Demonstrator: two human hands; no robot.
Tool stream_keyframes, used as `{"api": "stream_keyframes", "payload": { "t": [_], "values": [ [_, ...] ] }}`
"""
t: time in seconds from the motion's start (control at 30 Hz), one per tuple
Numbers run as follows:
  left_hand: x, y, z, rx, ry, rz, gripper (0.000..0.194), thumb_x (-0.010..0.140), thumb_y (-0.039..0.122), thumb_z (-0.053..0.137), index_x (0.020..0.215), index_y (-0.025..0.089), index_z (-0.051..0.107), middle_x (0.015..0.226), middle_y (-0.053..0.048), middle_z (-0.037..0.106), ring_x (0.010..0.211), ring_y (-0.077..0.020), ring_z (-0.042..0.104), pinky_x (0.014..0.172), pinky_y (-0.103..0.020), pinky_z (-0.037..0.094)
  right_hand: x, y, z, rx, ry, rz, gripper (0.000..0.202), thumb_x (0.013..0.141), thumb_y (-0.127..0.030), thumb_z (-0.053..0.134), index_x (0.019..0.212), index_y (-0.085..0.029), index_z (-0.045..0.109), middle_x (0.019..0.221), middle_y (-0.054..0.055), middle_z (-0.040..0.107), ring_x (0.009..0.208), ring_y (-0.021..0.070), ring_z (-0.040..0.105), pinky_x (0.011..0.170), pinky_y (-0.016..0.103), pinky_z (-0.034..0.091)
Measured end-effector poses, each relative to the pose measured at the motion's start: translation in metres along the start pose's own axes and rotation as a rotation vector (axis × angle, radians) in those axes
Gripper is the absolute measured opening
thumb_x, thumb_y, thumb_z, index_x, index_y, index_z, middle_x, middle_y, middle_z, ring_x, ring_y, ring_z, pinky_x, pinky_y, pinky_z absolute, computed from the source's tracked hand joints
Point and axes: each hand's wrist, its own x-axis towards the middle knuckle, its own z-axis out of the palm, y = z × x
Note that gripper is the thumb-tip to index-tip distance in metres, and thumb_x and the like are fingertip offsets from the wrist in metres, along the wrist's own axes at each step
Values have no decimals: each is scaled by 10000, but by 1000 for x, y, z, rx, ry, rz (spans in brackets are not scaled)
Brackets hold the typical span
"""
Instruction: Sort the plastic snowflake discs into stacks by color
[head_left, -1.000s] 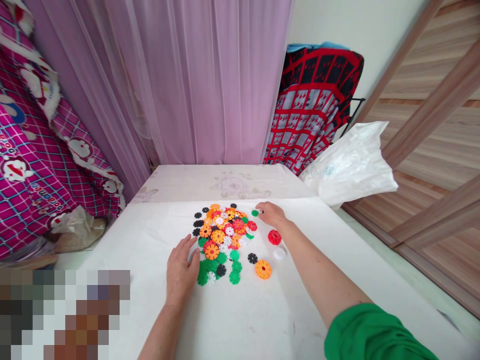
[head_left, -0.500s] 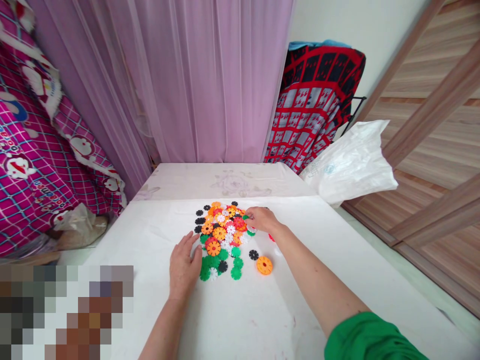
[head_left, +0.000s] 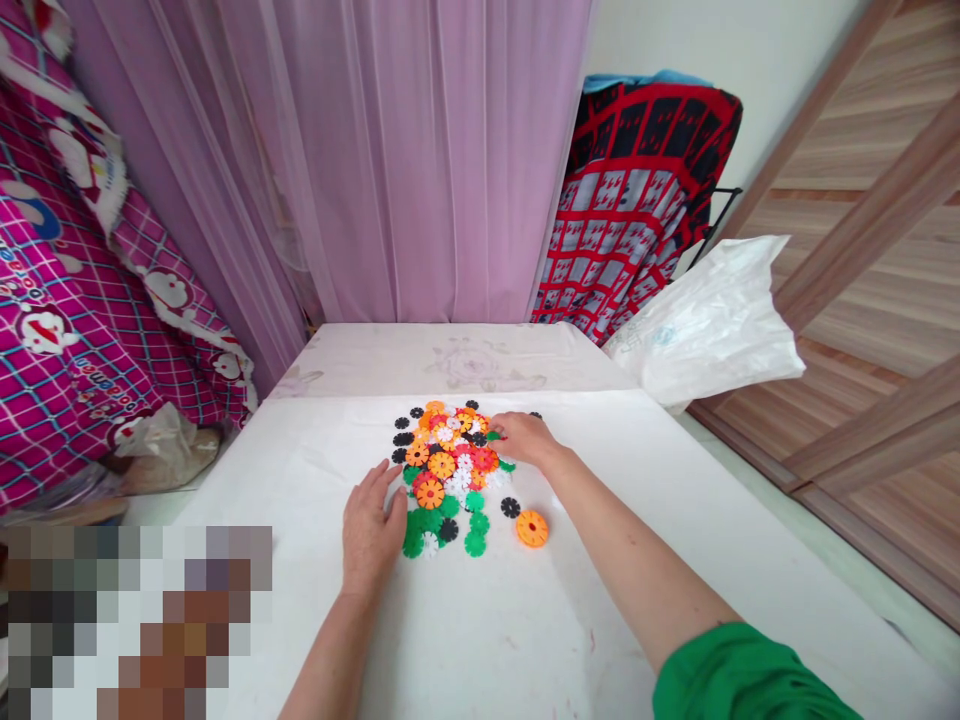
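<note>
A pile of flat, notched plastic discs point(head_left: 441, 465) in orange, red, white, black and green lies on the white tabletop. My left hand point(head_left: 373, 515) rests at the pile's left edge, fingers apart, with nothing in it. At the upper right of the pile, my right hand point(head_left: 521, 438) has its fingertips bent together among the discs; what they pinch is hidden. A green disc point(head_left: 493, 436) shows right by those fingertips. Nearer to me, apart from the pile, sits a thick orange disc stack point(head_left: 532, 528) beside a black disc point(head_left: 510, 507).
A floral cloth point(head_left: 360, 360) covers the table's far end, below a purple curtain point(head_left: 435, 180). A white plastic bag point(head_left: 712, 330) stands off the right edge, near a red and black patterned cloth point(head_left: 637, 190). Pink checked fabric point(head_left: 135, 330) hangs at left.
My right fingertips have shifted slightly up at the pile's edge, and a red disc there lies a little differently. My left hand stays beside the pile. The view has tilted slightly.
</note>
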Motion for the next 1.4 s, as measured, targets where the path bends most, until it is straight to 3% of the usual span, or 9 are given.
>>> {"api": "stream_keyframes", "payload": {
  "t": [0.2,0.5,0.8,1.03,1.23,1.4],
  "values": [
    [0,1,-1,1,-1,2,350,853,336,468,1124,245,671,1305,-83,616,1213,-278,556,1059,-522,397,1,-5,-3,-28,11,18,291,789,-306,598,1067,-299,683,1080,0,714,988,188,641,780,254,450],
    [-1,1,1,1,3,9,348,846,330,477,1125,254,671,1302,-72,620,1206,-272,560,1061,-520,395,11,44,-24,-12,120,202,348,796,-248,588,1137,-272,647,1162,2,692,1052,184,621,843,261,449],
    [-1,1,-1,-11,9,19,348,849,341,477,1119,247,676,1293,-70,627,1199,-262,566,1051,-491,414,23,46,-6,-59,64,152,382,791,-206,578,1160,-286,636,1153,-5,694,1101,190,593,876,275,445],
    [-1,0,-1,-3,4,32,365,859,345,462,1127,217,673,1297,-100,620,1196,-270,566,1040,-494,425,23,44,-4,-58,58,140,390,794,-200,581,1167,-300,637,1154,-6,688,1107,189,585,890,272,442],
    [0,-1,-1,-15,14,27,353,855,349,465,1114,240,678,1288,-74,629,1198,-260,568,1036,-472,432,10,42,-9,-59,96,124,386,825,-197,559,1199,-273,625,1258,33,629,1137,195,564,933,286,424],
    [1,1,-1,-2,9,10,351,848,344,461,1106,253,680,1287,-70,632,1194,-271,572,1044,-498,416,-23,40,-17,-29,137,108,315,868,-220,517,1148,-264,654,1205,34,655,1099,191,584,911,279,426]
  ]
}}
